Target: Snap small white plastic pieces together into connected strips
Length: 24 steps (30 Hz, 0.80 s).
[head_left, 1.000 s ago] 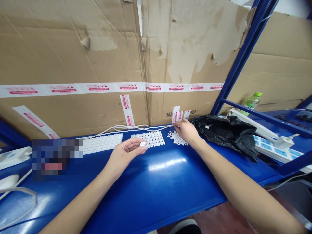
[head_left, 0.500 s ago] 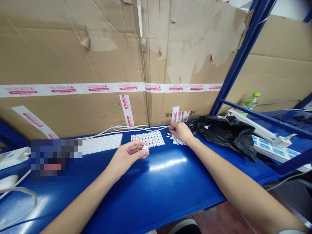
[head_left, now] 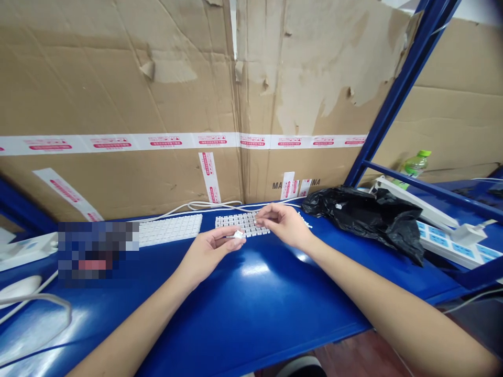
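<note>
Between the thumb and fingers of my left hand (head_left: 214, 250) is a small white piece (head_left: 238, 235), held just in front of the rows of white pieces (head_left: 231, 221) on the blue table. My right hand (head_left: 285, 222) hovers over the right end of those rows, thumb and fingertips pinched together; whatever they grip is too small to make out. It partly hides a loose pile of small white pieces (head_left: 305, 220). Left of the rows lies a white keyboard (head_left: 173, 229).
A black plastic bag (head_left: 365, 214) lies at the right, beside a white power strip (head_left: 451, 246) and a green-capped bottle (head_left: 415, 165). Cardboard (head_left: 176, 104) stands behind the blue table (head_left: 236, 314). A white mouse (head_left: 19, 290) and cables are at the left.
My right hand has moved left from the loose pile to above the right end of the rows. My left hand still holds the white piece, which is turned differently. The view has shifted slightly.
</note>
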Available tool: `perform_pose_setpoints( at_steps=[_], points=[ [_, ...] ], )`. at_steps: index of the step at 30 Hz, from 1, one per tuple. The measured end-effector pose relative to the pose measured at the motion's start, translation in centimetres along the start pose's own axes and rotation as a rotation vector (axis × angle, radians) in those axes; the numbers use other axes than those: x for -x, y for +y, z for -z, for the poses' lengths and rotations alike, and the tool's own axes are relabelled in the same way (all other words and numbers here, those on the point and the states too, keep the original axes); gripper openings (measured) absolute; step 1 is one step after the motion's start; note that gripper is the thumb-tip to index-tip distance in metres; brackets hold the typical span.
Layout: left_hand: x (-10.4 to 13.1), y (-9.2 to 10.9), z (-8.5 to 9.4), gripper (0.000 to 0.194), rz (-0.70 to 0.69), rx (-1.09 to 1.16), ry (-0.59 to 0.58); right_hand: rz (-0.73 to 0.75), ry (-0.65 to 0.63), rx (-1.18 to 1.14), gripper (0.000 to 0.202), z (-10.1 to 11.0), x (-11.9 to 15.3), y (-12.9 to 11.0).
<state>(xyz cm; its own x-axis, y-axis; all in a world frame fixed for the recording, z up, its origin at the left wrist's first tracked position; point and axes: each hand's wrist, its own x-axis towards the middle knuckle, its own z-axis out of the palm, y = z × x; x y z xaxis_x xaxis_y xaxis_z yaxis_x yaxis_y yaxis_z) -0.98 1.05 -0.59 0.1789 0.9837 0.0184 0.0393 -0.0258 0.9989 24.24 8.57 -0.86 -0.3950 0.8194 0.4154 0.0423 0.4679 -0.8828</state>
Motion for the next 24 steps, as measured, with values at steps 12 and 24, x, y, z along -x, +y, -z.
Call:
perform_pose_setpoints(
  at_steps=[12,24],
  points=[
    [-0.3,-0.9,0.0,0.062,-0.07,-0.051,-0.044,0.044,-0.093,-0.023,0.007,-2.1,1.7,-2.3],
    [0.0,-0.4,-0.2,0.056,-0.133,-0.088,-0.009,0.045,-0.119,-0.048,0.005,-2.1,1.7,-1.9]
  ],
)
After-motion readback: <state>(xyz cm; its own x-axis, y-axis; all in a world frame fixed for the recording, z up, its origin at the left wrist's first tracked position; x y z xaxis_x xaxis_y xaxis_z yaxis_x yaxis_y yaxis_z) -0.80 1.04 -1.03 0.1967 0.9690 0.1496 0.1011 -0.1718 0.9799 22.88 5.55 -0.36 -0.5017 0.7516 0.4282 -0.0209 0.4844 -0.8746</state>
